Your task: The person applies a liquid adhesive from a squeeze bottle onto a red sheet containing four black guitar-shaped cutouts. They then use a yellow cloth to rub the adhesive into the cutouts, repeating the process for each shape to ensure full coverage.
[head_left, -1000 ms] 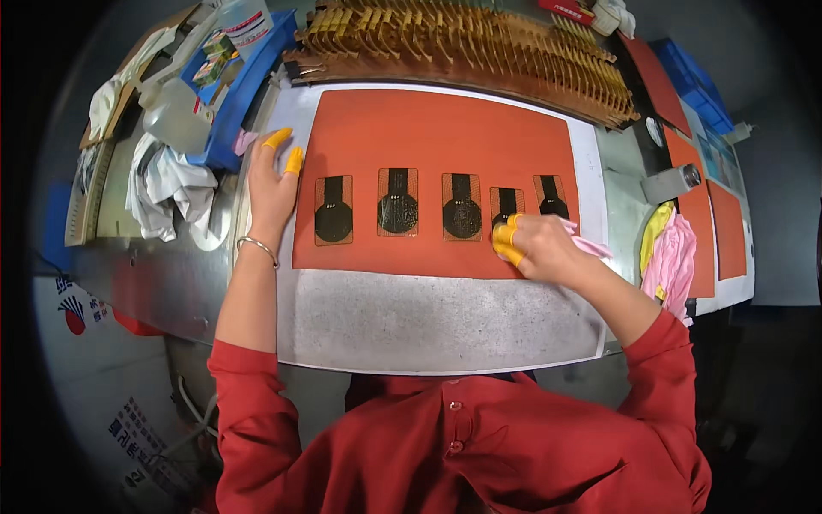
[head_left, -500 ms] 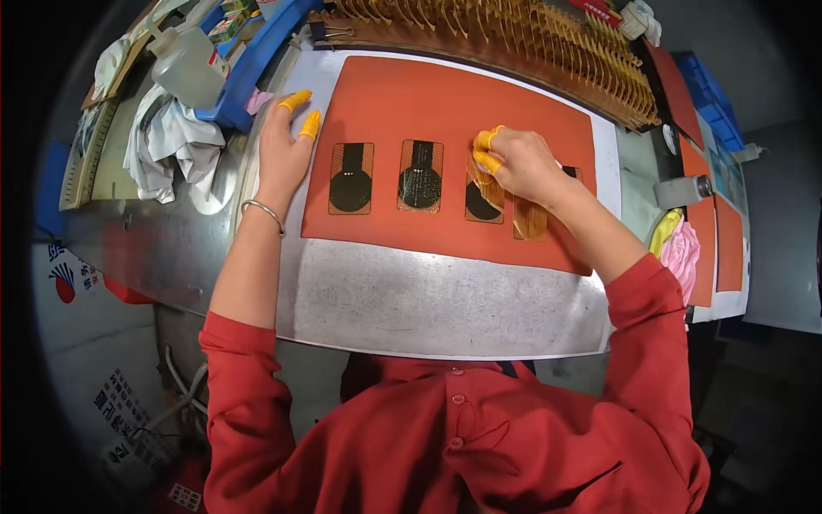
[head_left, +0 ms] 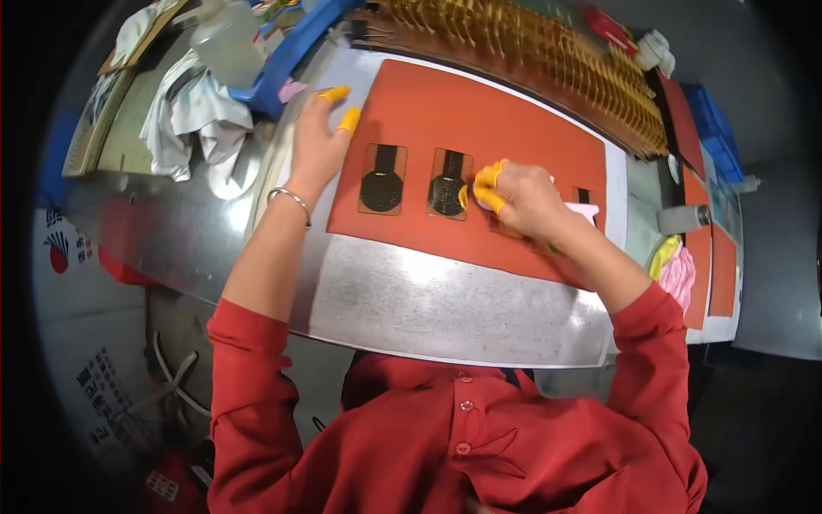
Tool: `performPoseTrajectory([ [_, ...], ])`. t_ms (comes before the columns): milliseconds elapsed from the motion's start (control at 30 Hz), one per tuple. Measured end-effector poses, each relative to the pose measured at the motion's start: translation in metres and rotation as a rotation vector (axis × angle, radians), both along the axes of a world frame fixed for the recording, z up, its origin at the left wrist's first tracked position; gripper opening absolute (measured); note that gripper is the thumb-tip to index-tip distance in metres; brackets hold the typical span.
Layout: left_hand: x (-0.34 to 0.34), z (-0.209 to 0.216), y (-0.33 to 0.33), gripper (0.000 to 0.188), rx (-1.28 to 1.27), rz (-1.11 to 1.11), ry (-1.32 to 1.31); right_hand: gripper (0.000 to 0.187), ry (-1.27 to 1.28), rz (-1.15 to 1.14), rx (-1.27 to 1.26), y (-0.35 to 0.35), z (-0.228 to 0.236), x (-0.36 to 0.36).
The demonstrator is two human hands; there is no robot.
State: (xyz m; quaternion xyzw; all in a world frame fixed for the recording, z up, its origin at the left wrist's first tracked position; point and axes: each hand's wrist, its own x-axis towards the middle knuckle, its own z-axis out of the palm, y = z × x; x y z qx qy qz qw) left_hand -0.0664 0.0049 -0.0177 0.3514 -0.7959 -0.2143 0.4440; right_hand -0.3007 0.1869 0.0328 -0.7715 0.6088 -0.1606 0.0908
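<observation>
An orange-red mat (head_left: pixel 411 103) bears a row of amber rectangular pieces with black keyhole-shaped areas. The leftmost piece (head_left: pixel 381 190) and the second piece (head_left: pixel 448 190) show whole; others to the right are partly under my right hand (head_left: pixel 529 204). Yellow finger cots cover some of its fingertips. Those fingers are closed round a pink cloth (head_left: pixel 586 211), whose ends stick out on both sides, just right of the second piece. My left hand (head_left: pixel 318 141), also in yellow finger cots, rests by the mat's left edge, fingers apart and holding nothing.
A wooden rack (head_left: pixel 531 60) of many amber strips runs along the back. White cloths (head_left: pixel 193 120), a translucent bottle (head_left: pixel 227 38) and a blue tray (head_left: pixel 295 60) lie at the left. A grey cylindrical bottle (head_left: pixel 683 219) and pink and yellow cloths (head_left: pixel 676 270) sit at the right.
My right hand has shifted and turned, and pink cloth now shows in it. The amber film seen under its fingers earlier no longer hangs there. The whole view has shifted a little.
</observation>
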Motion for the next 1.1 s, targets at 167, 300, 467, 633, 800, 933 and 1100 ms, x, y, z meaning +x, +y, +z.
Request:
performPoseTrajectory([
  [167,-0.003,0.006,0.003,0.029,0.046,-0.009,-0.016,0.014,0.101,-0.027,-0.048,-0.036,-0.013,0.017],
  [300,0.0,0.004,0.002,0.03,0.064,0.005,-0.021,0.014,0.044,-0.124,0.018,-0.051,-0.004,0.021],
  [467,-0.003,0.007,0.004,0.029,0.082,0.0,-0.007,0.015,0.036,0.205,-0.048,-0.017,-0.007,0.041],
  [633,0.0,0.001,0.001,0.029,0.125,0.027,0.043,0.012,0.022,-0.098,0.015,-0.06,-0.007,0.024],
  [800,-0.004,0.007,0.005,0.025,0.167,0.032,0.07,0.015,0.015,0.099,0.162,-0.021,0.003,0.048],
  [933,-0.001,0.003,0.004,0.027,0.173,0.035,0.101,0.012,-0.052,0.222,-0.012,-0.032,-0.009,0.083],
  [1100,-0.004,0.007,0.007,0.025,0.207,0.021,0.099,0.012,0.003,-0.014,-0.034,-0.102,-0.009,0.093],
])
